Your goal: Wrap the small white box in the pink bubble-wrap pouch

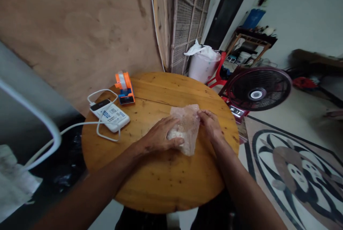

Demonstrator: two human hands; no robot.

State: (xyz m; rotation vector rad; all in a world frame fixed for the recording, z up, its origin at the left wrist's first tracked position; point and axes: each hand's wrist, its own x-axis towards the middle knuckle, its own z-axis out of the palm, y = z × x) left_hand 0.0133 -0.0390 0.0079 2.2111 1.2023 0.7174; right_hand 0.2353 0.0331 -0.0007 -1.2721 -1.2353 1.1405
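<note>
Clear bubble wrap (190, 124), on the round wooden table (152, 183), a bit right of center, well in from near edge. Whitish lump shows at its left part, beside left thumb; in the wrap or under it, can't tell, too blurred to identify. Left hand (160, 134) on left side of wrap, thumb stretched across the near part, fingers over the far-left part. Thumb and fingers apart, touching the wrap; can't tell if gripping or only pressing down. Right hand (210, 123) at wrap's right side, toward far end: thumb and index pinching its edge, other fingers curled.

Outward: white power bank (118, 118) with printed label, near table's left edge, lying flat, dark panel at its far-left end. White cable (77, 124) plugged in there, loops over it, another run goes off past left edge. Orange and blue tape dispenser (129, 89) with a roll of clear tape, close to far-left edge, just beyond power bank.

Off table: dark red fan (257, 90) beyond right edge; white sack (203, 65) and red chair (221, 69) past far-right edge; panda design (300, 176) on floor, right. Wooden panel (80, 26) rises behind far-left edge.
</note>
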